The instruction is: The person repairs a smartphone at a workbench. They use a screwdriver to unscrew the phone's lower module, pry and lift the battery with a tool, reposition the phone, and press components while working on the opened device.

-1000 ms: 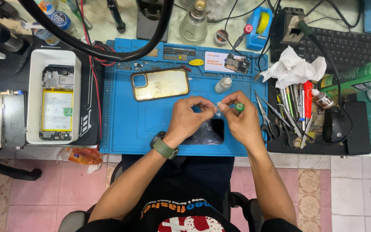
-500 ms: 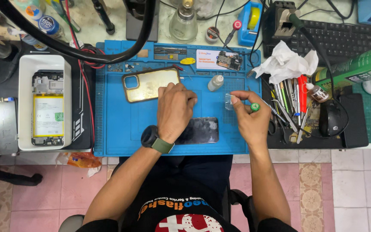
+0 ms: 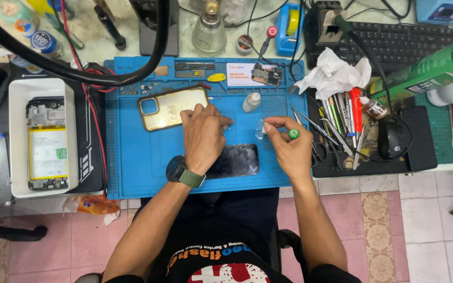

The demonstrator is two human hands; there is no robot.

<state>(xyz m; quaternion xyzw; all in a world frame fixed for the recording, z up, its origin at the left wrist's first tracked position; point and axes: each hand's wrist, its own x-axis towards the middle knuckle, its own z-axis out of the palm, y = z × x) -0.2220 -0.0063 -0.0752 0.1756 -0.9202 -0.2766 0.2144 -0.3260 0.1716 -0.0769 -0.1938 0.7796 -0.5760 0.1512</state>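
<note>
Phone [image 3: 234,160], dark and face up, lies on the blue mat [image 3: 132,167] just below both hands, its left end tucked under the heel of the left hand [image 3: 201,137]. That hand rests palm down on the mat, wrist bent back toward the body, fingers curled loosely with the tips pointing right; whether anything sits under them cannot be told. A dark watch with a green strap [image 3: 183,173] wraps its wrist. The right hand [image 3: 289,149] is raised beside it, thumb and forefinger pinched closed on a small clear piece [image 3: 261,127] at their tips, while the other fingers fold round a tool with a green cap [image 3: 293,134] that pokes out past the knuckles. Just above the right fingertips stands a small white dropper bottle [image 3: 250,102]. Left of the left fingers lies a clear phone case [image 3: 172,107], gold inside. Right of the right hand, tweezers and screwdrivers [image 3: 342,118] fan out under a crumpled tissue [image 3: 334,73]. Far left, a white tray [image 3: 19,105] holds an opened phone [image 3: 46,142].
</note>
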